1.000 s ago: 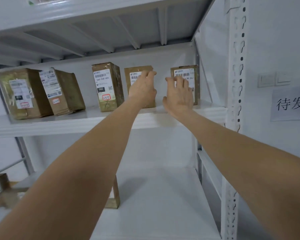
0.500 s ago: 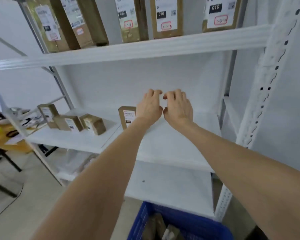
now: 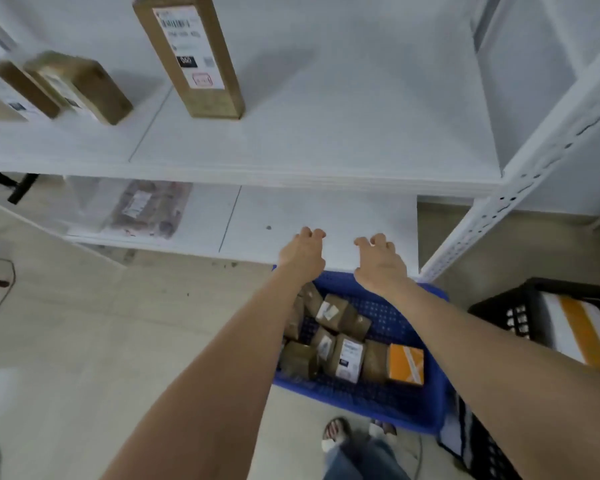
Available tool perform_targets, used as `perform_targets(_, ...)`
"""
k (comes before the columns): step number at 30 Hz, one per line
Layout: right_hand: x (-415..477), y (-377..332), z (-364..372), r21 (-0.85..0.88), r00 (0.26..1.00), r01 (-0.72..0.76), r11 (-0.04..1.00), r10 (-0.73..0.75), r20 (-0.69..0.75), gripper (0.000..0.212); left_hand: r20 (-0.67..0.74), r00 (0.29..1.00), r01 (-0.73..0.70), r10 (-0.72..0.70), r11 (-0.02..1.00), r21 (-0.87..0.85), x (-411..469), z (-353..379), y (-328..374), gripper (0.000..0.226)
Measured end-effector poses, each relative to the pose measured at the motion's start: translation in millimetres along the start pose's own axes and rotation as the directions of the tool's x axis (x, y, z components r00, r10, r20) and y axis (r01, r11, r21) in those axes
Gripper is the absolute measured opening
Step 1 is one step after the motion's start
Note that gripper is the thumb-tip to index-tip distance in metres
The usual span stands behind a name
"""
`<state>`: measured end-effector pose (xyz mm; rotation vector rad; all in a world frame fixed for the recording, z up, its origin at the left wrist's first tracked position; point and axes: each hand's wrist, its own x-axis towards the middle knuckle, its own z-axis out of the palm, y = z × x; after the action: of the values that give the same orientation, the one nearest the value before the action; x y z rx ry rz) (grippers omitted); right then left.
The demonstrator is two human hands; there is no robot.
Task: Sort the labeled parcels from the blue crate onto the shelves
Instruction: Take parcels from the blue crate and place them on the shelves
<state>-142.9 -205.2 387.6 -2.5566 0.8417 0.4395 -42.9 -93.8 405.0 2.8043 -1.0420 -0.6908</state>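
Both hands hover with nothing in them over the far rim of the blue crate.

The left hand [image 3: 302,252] and right hand [image 3: 378,263] hang side by side with a gap between them, fingers loosely curled and gripping nothing, just over the front edge of the lowest shelf [image 3: 326,213]. Below the wrists the blue crate [image 3: 426,407] sits on the floor with its far rim at that shelf edge. Brown labeled parcels [image 3: 347,355] are heaped between the forearms, and an orange box [image 3: 405,364] lies beside the right forearm. White shelf board stretches ahead of the fingertips. Left of the left hand a bagged parcel [image 3: 146,209] lies flat. Above, the next shelf [image 3: 343,133] shows a wide white stretch, with an upright parcel [image 3: 191,57] up and to the left. A perforated post [image 3: 492,213] stands near the right hand, with a black crate [image 3: 499,306] beyond it.
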Motion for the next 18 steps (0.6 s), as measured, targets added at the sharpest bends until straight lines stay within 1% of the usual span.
perform_targets(3, 10.6, 19.0, 56.3, 0.057, 0.997, -0.052, 0.997, 0.049, 0.064, 0.059, 0.111, 0.994, -0.002, 0.002, 1.000, 0.001, 14.9, 59.1, -14.6, 0.048)
perform_targets(6, 31.1, 37.5, 110.2, 0.127, 0.984, -0.149, 0.981, 0.135, 0.117, 0.063, 0.178, 0.984, 0.006, -0.002, 1.000, -0.019, 33.4, 113.9, -26.4, 0.046)
perform_targets(9, 60.7, 55.4, 172.2, 0.231, 0.962, -0.244, 0.942, 0.204, 0.182, 0.069, 0.244, 0.969, 0.065, -0.043, 0.994, -0.083, 61.2, 175.4, -41.6, 0.043)
perform_targets(12, 94.2, 75.1, 241.3, 0.297, 0.939, -0.304, 0.905, 0.231, 0.256, 0.072, 0.308, 0.947, 0.147, -0.096, 0.978, -0.146, 96.2, 245.5, -58.7, 0.047)
perform_targets(14, 118.3, 89.4, 286.1, 0.359, 0.923, -0.350, 0.865, 0.252, 0.291, 0.080, 0.346, 0.928, 0.214, -0.139, 0.959, -0.189, 119.1, 294.5, -68.8, 0.049)
perform_targets(18, 174.9, 115.7, 369.4, 0.499, 0.871, -0.479, 0.722, 0.322, 0.370, 0.095, 0.372, 0.905, 0.312, -0.205, 0.915, -0.255, 166.1, 385.4, -89.4, 0.051)
